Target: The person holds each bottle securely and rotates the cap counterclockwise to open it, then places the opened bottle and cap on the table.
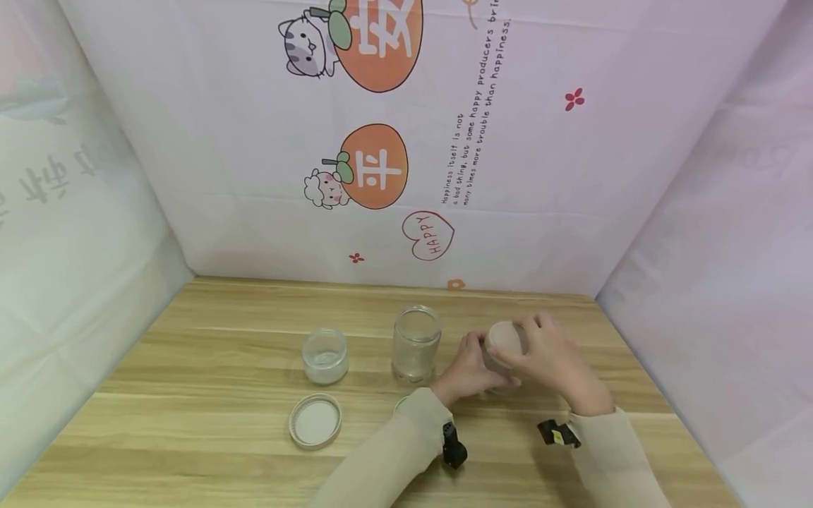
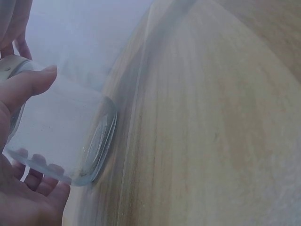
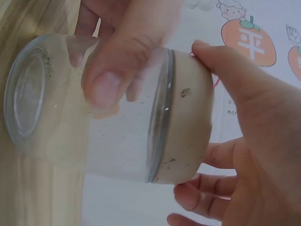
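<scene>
A clear glass jar [image 3: 117, 146] with a cream lid [image 3: 188, 117] on its mouth stands at the right of the table. My left hand [image 1: 471, 372] grips the jar's body, the thumb on one side and the other fingers curled round the far side, as the left wrist view shows. From above, my right hand [image 1: 551, 354] holds the lid by its rim between thumb and fingers. Small dark marks show on the lid's side. Left of my hands stands a taller lidless glass jar [image 1: 416, 349].
Farther left is a short open glass jar [image 1: 324, 360], with a loose pale lid [image 1: 315, 421] lying in front of it. Pale printed cloth [image 1: 508, 240] rises behind the wooden table [image 1: 209, 395] and at both sides. A round edge peeks out beside my left sleeve.
</scene>
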Available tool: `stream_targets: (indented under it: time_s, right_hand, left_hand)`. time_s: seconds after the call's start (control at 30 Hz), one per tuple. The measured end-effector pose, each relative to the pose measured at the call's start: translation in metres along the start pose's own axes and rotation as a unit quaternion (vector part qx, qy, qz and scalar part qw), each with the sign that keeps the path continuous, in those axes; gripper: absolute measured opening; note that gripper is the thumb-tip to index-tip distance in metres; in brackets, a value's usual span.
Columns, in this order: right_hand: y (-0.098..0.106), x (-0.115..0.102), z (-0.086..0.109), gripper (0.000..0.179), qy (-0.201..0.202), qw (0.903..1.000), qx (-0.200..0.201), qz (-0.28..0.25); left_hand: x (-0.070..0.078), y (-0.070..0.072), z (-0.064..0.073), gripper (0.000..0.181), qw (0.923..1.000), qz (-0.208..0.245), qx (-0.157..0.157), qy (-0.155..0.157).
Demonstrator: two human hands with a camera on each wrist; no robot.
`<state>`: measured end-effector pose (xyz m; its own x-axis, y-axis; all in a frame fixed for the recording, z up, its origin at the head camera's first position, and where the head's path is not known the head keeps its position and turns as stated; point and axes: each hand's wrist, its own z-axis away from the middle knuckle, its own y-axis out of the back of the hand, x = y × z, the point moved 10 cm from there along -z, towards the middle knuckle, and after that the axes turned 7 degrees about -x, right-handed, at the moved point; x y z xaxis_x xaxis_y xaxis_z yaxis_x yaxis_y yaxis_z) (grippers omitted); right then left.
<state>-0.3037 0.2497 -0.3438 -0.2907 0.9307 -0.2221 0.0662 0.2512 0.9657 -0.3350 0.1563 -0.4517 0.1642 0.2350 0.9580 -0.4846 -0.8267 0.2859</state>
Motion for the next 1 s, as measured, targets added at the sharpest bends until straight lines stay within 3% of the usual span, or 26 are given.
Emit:
stream_targets:
  time_s: [0.57,0.77,1.0]
  right_hand:
    - [-0.007,0.010,-0.004,0.077,0.035,0.9975,-0.010,-0.060]
    - [-0.003,0.013,-0.005,0.070,0.071,0.9915,-0.031,-0.104]
    - [-0.002,0.007,-0.005,0.072,0.100,0.9872,-0.069,-0.104]
  left_hand:
    - [-0.002,0.002,-0.001,0.090,0.9999,0.005,-0.008,0.005]
    - [-0.003,0.002,-0.001,0.091,0.9999,0.003,-0.007,0.014]
    - [-0.001,0.000,0.002,0.092,0.9998,0.008,-0.009,0.013]
